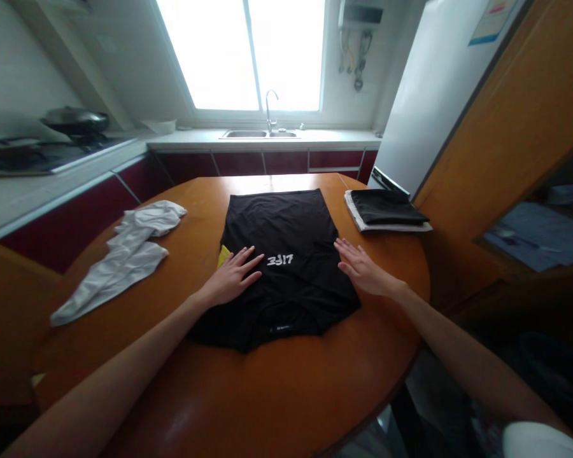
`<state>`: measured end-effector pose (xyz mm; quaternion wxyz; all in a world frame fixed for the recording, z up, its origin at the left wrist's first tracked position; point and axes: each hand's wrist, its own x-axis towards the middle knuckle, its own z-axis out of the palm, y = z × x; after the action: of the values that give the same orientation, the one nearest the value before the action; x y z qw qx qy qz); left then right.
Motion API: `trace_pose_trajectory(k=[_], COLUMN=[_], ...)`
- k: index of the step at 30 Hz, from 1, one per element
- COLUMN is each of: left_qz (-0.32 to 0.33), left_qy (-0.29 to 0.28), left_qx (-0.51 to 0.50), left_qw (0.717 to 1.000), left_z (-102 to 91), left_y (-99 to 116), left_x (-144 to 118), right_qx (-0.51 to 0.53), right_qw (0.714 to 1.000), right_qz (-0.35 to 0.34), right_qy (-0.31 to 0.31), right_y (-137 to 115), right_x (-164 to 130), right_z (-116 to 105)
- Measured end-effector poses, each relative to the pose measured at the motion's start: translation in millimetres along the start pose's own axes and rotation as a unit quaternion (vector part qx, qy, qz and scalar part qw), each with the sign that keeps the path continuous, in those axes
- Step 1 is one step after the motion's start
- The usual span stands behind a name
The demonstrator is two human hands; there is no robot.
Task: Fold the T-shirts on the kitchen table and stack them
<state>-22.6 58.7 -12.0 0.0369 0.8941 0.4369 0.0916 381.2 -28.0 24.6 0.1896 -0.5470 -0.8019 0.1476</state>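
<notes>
A black T-shirt [286, 229] lies spread on the wooden table [248, 394], its collar toward me and its hem toward the window. White lettering on its chest appears upside down. My left hand [232, 275] rests flat on the shirt's left side, fingers apart, beside a small yellow patch [223, 256] at the shirt's edge. On the opposite side, my right hand [363, 267] lies with outstretched fingers, the tips at the shirt's right edge. Neither hand grips the cloth.
A crumpled white garment [138, 245] lies at the table's left. Folded black and white clothes [386, 208] are stacked at the back right. Beyond the table are a counter with a sink [246, 134], a stove with a pan [74, 121] and a fridge [424, 95].
</notes>
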Motion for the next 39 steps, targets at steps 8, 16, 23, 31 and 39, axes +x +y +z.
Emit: trace_pose_trajectory(k=[8,16,23,31,39], left_qz=[0.003,-0.035,-0.081,-0.041,-0.037], left_qy=[0.008,0.081,0.146,0.082,0.053], left_qx=[-0.007,-0.141,-0.198,-0.162,-0.118], left_qw=[1.0,0.986,0.966,0.983,0.991], left_z=[1.5,-18.8,-22.1,-10.5,-10.9], left_y=[-2.3,5.6,1.4,1.2,1.1], left_x=[-0.9,-2.4,-4.6,-2.2,-3.4], right_qx=[-0.065,-0.135,-0.143,-0.125,-0.086], right_qw=[0.988,0.987,0.988,0.987,0.993], right_qz=[0.129,0.075,0.036,-0.074,-0.059], right_qy=[0.059,-0.035,-0.048,-0.06,-0.062], right_y=[-61.3,-85.6,-91.9,-96.9,-88.7], right_x=[66.7,55.3,45.0,37.5,39.3], right_z=[4.9,42.8,44.7,22.9,27.0])
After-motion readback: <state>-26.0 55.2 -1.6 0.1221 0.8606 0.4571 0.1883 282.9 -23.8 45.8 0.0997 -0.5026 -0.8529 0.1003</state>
